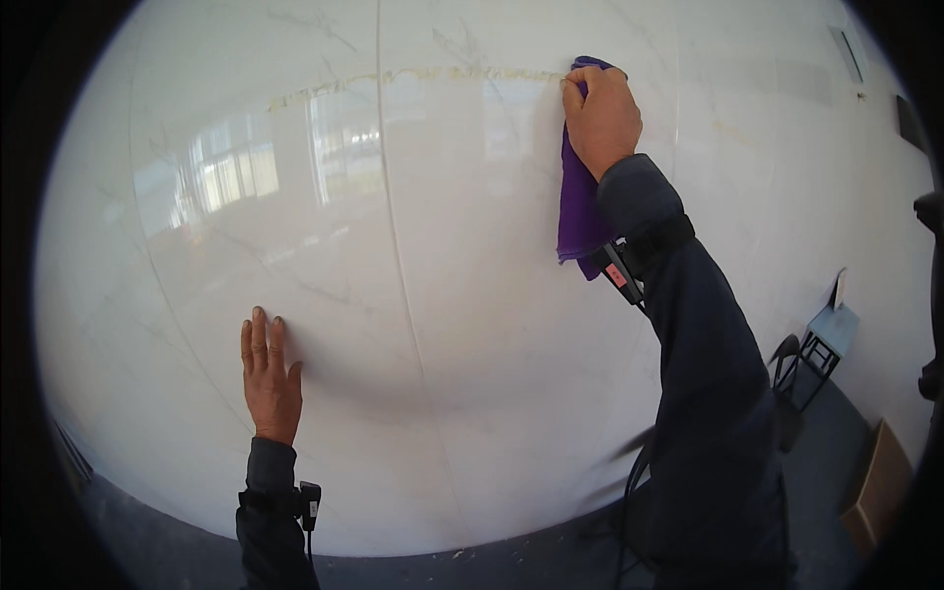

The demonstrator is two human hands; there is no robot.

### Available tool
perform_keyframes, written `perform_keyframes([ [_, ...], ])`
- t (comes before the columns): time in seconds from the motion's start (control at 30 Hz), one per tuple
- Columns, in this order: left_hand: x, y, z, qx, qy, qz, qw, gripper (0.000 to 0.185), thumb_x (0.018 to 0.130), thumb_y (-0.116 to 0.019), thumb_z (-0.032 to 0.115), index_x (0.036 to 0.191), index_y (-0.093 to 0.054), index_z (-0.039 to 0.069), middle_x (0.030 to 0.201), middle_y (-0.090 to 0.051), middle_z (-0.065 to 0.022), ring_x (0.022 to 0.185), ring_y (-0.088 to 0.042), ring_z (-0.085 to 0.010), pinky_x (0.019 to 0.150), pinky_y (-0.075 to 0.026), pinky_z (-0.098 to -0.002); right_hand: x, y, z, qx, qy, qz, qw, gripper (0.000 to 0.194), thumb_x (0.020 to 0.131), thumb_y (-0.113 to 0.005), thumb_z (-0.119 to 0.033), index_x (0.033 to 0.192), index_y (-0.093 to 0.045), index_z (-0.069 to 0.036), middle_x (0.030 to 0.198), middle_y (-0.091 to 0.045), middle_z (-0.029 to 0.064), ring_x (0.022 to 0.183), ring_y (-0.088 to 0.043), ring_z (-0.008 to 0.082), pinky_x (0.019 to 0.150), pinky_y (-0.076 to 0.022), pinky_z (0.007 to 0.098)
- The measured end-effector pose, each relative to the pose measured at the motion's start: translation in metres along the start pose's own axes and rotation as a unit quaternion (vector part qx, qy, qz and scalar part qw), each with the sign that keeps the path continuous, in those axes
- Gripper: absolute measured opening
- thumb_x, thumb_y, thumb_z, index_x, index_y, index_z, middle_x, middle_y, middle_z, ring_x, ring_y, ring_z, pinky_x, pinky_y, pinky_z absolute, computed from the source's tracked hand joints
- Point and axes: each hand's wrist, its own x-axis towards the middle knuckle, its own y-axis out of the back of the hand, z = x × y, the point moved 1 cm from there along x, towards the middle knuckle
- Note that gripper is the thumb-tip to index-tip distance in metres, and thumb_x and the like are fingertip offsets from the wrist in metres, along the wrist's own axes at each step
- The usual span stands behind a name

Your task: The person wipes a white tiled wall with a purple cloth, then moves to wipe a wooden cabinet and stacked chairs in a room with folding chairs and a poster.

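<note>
My right hand (603, 118) grips a purple cloth (579, 210) high on a glossy white wall (487, 295) with faint grey veining. The cloth hangs down from my fingers and partly behind my sleeve. A broken yellowish line of residue (457, 74) runs across the upper wall and ends at my fingertips. Lower on the left, my left hand (271, 383) rests flat against the wall with its fingers apart and nothing in it. A vertical seam (402, 273) between two wall panels runs between my hands.
Small black devices with cables are strapped at my left wrist (310, 505) and right wrist (619, 276). At the right stands a small light-blue table (833, 328) beside a dark chair (788, 354). A brown board (879, 483) is at the lower right on the dark floor (822, 442).
</note>
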Motion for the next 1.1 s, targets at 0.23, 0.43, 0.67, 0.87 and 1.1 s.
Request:
perform_keyframes([
  [0.23, -0.003, -0.001, 0.001, -0.004, 0.008, 0.001, 1.000, 0.087, 0.078, -0.073, -0.009, 0.154, -0.036, 0.015, 0.165, -0.026, -0.0105, 0.150, -0.026, -0.0372, 0.113, -0.043, -0.0414, 0.005, 0.002, -0.010, -0.015, -0.013, 0.008, 1.000, 0.018, 0.093, -0.065, -0.030, 0.098, -0.071, -0.015, 0.106, -0.062, 0.0085, 0.093, -0.066, 0.0311, 0.080, -0.0538, 0.0430],
  [0.43, -0.003, 0.004, 0.006, -0.001, 0.001, 0.008, 1.000, 0.088, 0.078, -0.073, -0.009, 0.154, -0.036, 0.016, 0.165, -0.026, -0.0104, 0.151, -0.026, -0.0367, 0.113, -0.043, -0.0405, 0.006, 0.005, -0.015, 0.001, -0.034, 0.022, 0.999, 0.016, 0.093, -0.064, -0.029, 0.097, -0.072, -0.015, 0.106, -0.063, 0.0075, 0.091, -0.066, 0.0322, 0.079, -0.0537, 0.0436],
  [0.67, -0.006, 0.002, 0.006, -0.010, 0.005, 0.011, 1.000, 0.089, 0.078, -0.073, -0.009, 0.154, -0.035, 0.017, 0.165, -0.026, -0.0094, 0.151, -0.026, -0.0361, 0.112, -0.043, -0.0393, 0.007, 0.003, -0.019, -0.007, 0.015, 0.014, 1.000, 0.016, 0.092, -0.064, -0.028, 0.096, -0.071, -0.013, 0.106, -0.063, 0.0077, 0.090, -0.066, 0.0324, 0.079, -0.0534, 0.0435],
  [0.87, 0.000, 0.005, 0.009, -0.011, 0.009, 0.009, 1.000, 0.087, 0.080, -0.071, -0.010, 0.154, -0.035, 0.017, 0.165, -0.026, -0.0101, 0.151, -0.025, -0.0367, 0.113, -0.042, -0.0405, 0.010, 0.001, -0.022, -0.010, -0.010, 0.025, 1.000, 0.016, 0.093, -0.063, -0.027, 0.095, -0.070, -0.012, 0.103, -0.063, 0.0083, 0.089, -0.066, 0.0325, 0.078, -0.0534, 0.0441],
  [1.1, -0.004, 0.006, 0.027, 0.000, 0.017, 0.021, 1.000, 0.086, 0.080, -0.069, -0.012, 0.154, -0.035, 0.015, 0.165, -0.025, -0.0112, 0.151, -0.025, -0.0383, 0.113, -0.043, -0.0409, 0.009, 0.002, -0.028, -0.012, -0.061, 0.025, 0.998, 0.017, 0.093, -0.060, -0.025, 0.094, -0.070, -0.011, 0.103, -0.063, 0.0102, 0.087, -0.066, 0.0332, 0.077, -0.0538, 0.0453],
])
